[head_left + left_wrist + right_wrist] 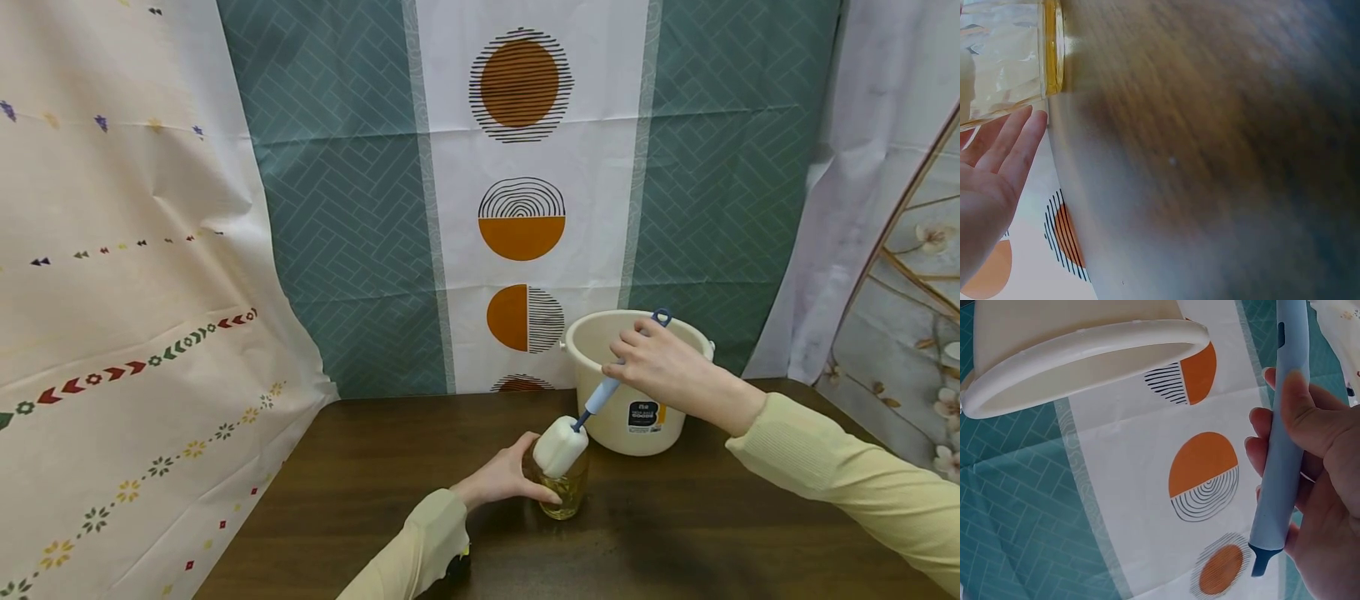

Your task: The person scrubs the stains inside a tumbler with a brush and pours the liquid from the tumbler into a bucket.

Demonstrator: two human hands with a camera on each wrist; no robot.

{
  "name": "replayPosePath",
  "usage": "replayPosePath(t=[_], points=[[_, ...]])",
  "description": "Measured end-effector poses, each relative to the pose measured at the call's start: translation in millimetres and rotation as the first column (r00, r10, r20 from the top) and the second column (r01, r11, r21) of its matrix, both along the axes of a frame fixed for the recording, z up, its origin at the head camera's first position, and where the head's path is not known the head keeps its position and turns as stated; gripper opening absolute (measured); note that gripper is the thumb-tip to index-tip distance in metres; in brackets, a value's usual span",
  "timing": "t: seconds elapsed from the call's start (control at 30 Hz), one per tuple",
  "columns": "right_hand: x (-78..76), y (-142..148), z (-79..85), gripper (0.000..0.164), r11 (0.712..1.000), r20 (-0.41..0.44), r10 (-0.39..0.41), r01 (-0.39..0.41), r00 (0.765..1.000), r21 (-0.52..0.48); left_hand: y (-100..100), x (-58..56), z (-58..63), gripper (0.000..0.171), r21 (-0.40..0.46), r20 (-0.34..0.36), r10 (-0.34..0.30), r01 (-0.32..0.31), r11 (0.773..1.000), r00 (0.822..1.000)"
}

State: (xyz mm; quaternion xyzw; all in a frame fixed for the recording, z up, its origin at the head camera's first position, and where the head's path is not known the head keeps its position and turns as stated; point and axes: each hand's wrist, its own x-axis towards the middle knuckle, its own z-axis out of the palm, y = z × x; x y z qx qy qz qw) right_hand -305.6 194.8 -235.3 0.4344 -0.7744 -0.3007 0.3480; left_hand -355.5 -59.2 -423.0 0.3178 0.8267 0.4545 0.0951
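Note:
My left hand holds an amber glass cup low on the table, thumb across its near side and fingers behind it. In the left wrist view the fingers lie along the wall of the glass, close to its thick base. A bottle brush with a white sponge head and a light blue handle slants down to the cup. Its sponge is at the cup's mouth, the lower part inside. My right hand grips the handle, thumb on one side and fingers curled round the other.
A cream bucket with a dark label stands just behind the cup, under my right hand. The dark wooden table reaches back to a patterned curtain. More patterned cloth hangs along the left side.

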Motion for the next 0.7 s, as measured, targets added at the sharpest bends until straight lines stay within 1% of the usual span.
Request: replayPosePath(t=[0.13, 0.37, 0.7], points=[[0.0, -0.1, 0.0, 0.032, 1.0, 0.004, -0.008, 0.008, 1.0, -0.001, -0.3, 0.1, 0.1, 0.069, -0.003, 0.013, 0.0, 0.0, 1.0, 1.0], [2.5, -0.2, 1.3, 0.031, 1.0, -0.009, -0.009, 0.009, 1.0, 0.004, -0.4, -0.6, -0.2, 0.072, -0.019, -0.008, 0.011, -0.012, 1.0, 1.0], [1.5, -3.0, 1.6, 0.029, 0.999, -0.043, 0.009, -0.008, 0.999, 0.034, -0.6, -0.4, -0.1, 0.071, -0.036, -0.02, 0.01, -0.011, 0.999, 1.0]])
